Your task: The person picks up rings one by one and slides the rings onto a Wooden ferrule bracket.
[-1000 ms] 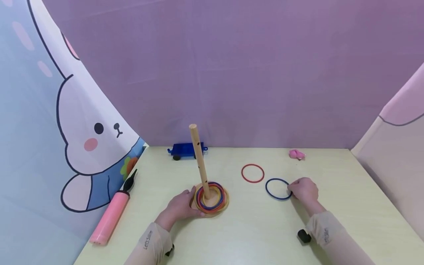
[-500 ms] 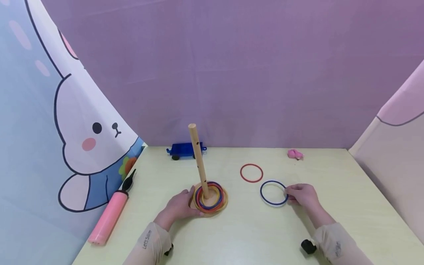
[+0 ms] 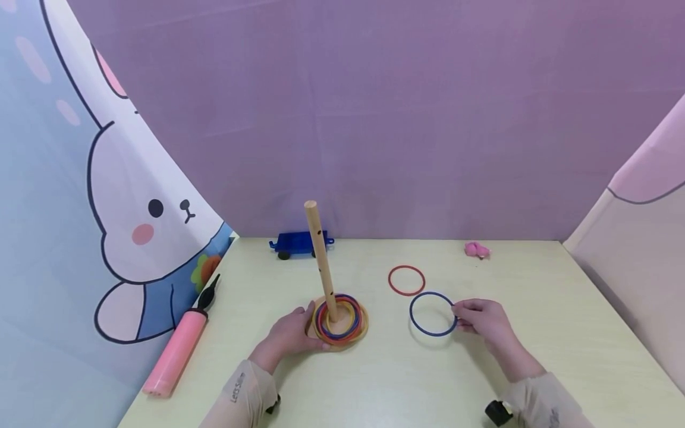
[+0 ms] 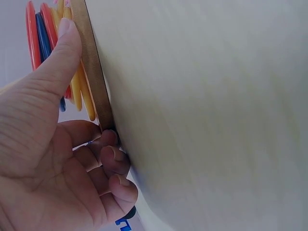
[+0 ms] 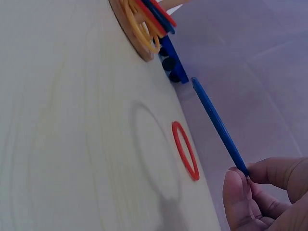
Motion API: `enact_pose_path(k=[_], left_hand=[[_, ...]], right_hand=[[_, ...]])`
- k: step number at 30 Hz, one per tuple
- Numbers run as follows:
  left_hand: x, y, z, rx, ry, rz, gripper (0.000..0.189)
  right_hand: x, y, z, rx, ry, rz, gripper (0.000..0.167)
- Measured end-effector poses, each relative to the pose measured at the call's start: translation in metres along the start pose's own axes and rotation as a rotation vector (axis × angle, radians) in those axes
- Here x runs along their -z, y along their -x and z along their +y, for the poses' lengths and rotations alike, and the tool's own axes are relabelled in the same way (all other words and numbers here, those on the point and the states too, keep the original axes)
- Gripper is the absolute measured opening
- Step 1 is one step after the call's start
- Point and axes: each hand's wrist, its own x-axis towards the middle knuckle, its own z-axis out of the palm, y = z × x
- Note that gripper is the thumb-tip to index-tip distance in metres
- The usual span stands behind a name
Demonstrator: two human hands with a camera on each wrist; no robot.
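Note:
A wooden peg stand rises from a round base, with several red, blue and yellow rings stacked around the foot of the peg. My left hand grips the left side of that base; in the left wrist view the thumb lies along the base edge by the rings and the fingers curl at its side. Between thumb and fingertips my right hand pinches a blue ring by its right edge. In the right wrist view the blue ring is raised off the table and casts a shadow.
Behind the blue ring a red ring lies flat on the table. A blue toy wagon stands at the back left and a small pink toy at the back right. Along the left edge lies a pink hand pump.
My right hand has lifted the blue ring from the table and carried it left, towards the stand. The left hand stays on the base.

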Motion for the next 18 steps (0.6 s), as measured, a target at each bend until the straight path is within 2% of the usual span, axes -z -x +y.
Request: enact_pose_path(k=[11, 18], left_hand=[[-0.001, 0.000, -0.001, -0.024, -0.022, 0.014, 0.111], [0.000, 0.000, -0.001, -0.022, -0.021, 0.013, 0.111]], right_hand=[[-0.013, 0.019, -0.016, 0.030, -0.101, -0.071, 0.031], [-0.024, 0.029, -0.027, 0.080, -0.131, -0.124, 0.032]])
